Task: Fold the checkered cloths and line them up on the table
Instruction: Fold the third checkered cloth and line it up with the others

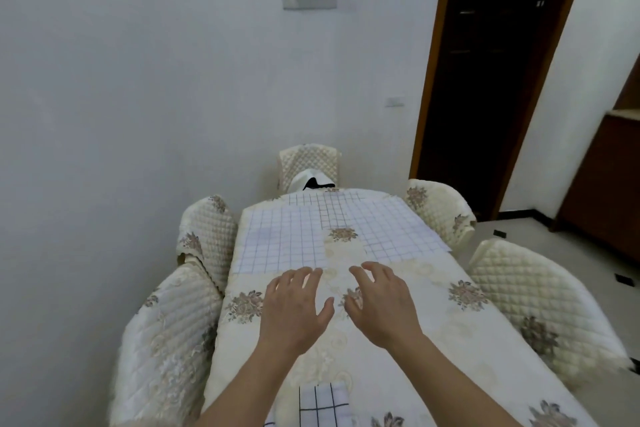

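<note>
I see both hands empty with fingers spread, the left hand (298, 305) and right hand (381, 302) hovering over the desk (450, 322) close to the near edge of the left cloth (280, 243). The right cloth (398, 229) and far cloth (329, 201) also lie flat; a folded cloth (322, 406) sits nearest me. They look thin, light and limp, so I judge that pinching 2 near corners suits best.

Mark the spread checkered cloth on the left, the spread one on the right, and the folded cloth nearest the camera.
Left spread cloth (280, 243): head view, middle of its flat surface.
Right spread cloth (401, 229): head view, middle of its flat surface.
Folded cloth (322, 404): head view, middle of its top face.
</note>
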`<action>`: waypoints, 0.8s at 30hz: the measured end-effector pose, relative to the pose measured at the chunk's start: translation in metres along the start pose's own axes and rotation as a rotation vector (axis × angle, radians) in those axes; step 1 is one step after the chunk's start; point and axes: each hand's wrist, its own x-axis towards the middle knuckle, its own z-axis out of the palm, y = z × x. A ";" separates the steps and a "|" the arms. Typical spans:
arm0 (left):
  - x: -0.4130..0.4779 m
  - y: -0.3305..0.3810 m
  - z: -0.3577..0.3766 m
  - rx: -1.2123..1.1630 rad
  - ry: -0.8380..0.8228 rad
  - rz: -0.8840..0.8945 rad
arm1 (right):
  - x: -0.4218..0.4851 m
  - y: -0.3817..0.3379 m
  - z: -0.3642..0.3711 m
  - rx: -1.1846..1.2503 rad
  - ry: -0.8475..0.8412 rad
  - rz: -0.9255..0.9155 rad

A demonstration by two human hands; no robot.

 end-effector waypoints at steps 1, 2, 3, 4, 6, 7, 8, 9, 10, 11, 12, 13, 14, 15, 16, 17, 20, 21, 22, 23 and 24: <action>-0.002 0.000 -0.001 0.004 0.007 -0.004 | -0.001 -0.002 0.000 0.000 -0.006 -0.006; -0.003 -0.001 -0.003 0.008 0.013 -0.012 | -0.001 -0.003 -0.001 -0.001 -0.009 -0.015; -0.005 -0.002 -0.005 0.011 0.013 -0.025 | 0.000 -0.005 0.000 -0.001 -0.012 -0.026; -0.008 -0.004 -0.007 0.016 0.008 -0.044 | 0.001 -0.007 0.001 0.001 -0.016 -0.040; -0.017 -0.012 -0.012 0.035 -0.008 -0.085 | 0.004 -0.017 0.007 0.011 -0.026 -0.072; -0.023 -0.018 -0.016 0.044 -0.016 -0.110 | 0.006 -0.025 0.011 0.018 -0.036 -0.092; -0.030 -0.025 -0.021 0.054 -0.025 -0.141 | 0.007 -0.034 0.016 0.025 -0.050 -0.116; -0.039 -0.033 -0.028 0.069 -0.026 -0.172 | 0.008 -0.045 0.022 0.033 -0.065 -0.146; -0.049 -0.042 -0.034 0.091 -0.022 -0.201 | 0.008 -0.057 0.028 0.045 -0.078 -0.185; -0.059 -0.051 -0.041 0.117 -0.010 -0.232 | 0.008 -0.070 0.033 0.058 -0.090 -0.231; -0.070 -0.059 -0.050 0.137 -0.004 -0.269 | 0.008 -0.084 0.039 0.075 -0.100 -0.280; -0.082 -0.068 -0.059 0.155 0.000 -0.312 | 0.007 -0.098 0.044 0.098 -0.103 -0.330; -0.094 -0.077 -0.068 0.173 0.005 -0.356 | 0.007 -0.113 0.049 0.126 -0.104 -0.378; -0.107 -0.086 -0.077 0.193 0.009 -0.399 | 0.006 -0.129 0.054 0.151 -0.110 -0.421; -0.121 -0.095 -0.087 0.219 0.004 -0.445 | 0.004 -0.146 0.057 0.174 -0.122 -0.459; -0.135 -0.104 -0.097 0.252 -0.016 -0.492 | 0.001 -0.163 0.061 0.195 -0.138 -0.494; -0.175 -0.125 -0.127 0.341 -0.083 -0.625 | -0.012 -0.214 0.072 0.243 -0.177 -0.604; -0.185 -0.131 -0.137 0.345 -0.093 -0.669 | -0.016 -0.230 0.075 0.263 -0.189 -0.642; -0.194 -0.137 -0.145 0.344 -0.089 -0.709 | -0.019 -0.244 0.078 0.282 -0.197 -0.677; -0.203 -0.143 -0.153 0.344 -0.079 -0.740 | -0.022 -0.258 0.082 0.293 -0.200 -0.709; -0.212 -0.149 -0.160 0.354 -0.076 -0.766 | -0.025 -0.272 0.086 0.295 -0.206 -0.739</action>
